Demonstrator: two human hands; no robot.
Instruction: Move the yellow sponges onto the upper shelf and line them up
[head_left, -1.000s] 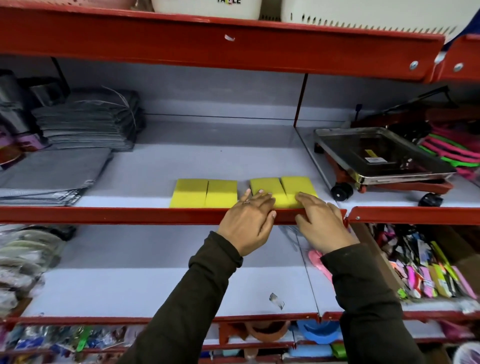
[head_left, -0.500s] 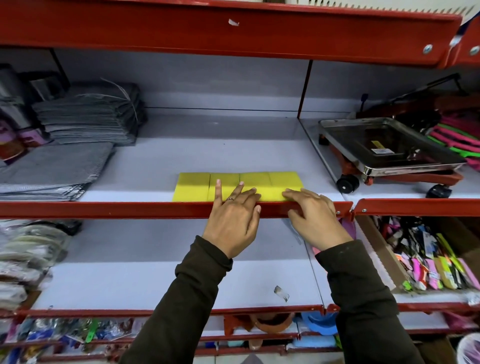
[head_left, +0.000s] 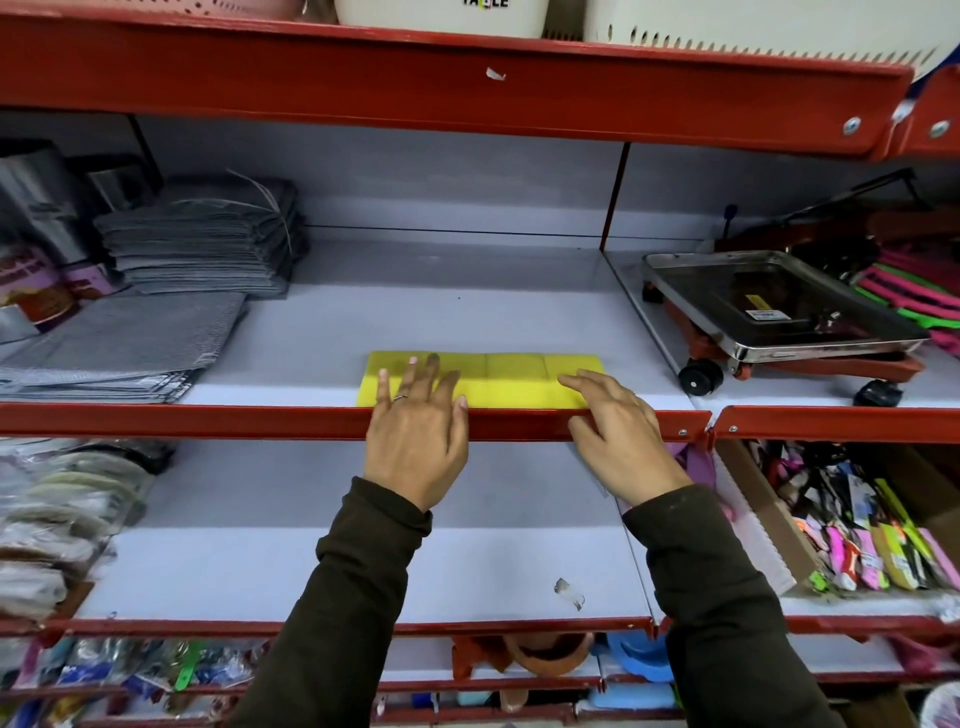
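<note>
Sponges (head_left: 519, 379), yellow, lay flat in one tight row on the upper shelf (head_left: 467, 306), butted edge to edge right at its red front lip (head_left: 260, 421), down at six o'clock of the grey board. Left hand (head_left: 415, 426) rested on the row's left end, fingers (head_left: 434, 369) spread wide and flat, gripping nothing. Right hand (head_left: 618, 441) sat at the right end, fingers (head_left: 576, 382) loosely extended on the last sponge, also holding nothing.

Risk, as I judged it: the row hugged the lip, so a pull toward the body could drag a sponge over the edge to the lower shelf (head_left: 311, 566). Uneven pressure from the two hands might skew the line or open a seam. Out at three o'clock the wheeled metal tray (head_left: 779, 312) stood well apart; at nine o'clock the grey stack (head_left: 202, 239) too.
</note>
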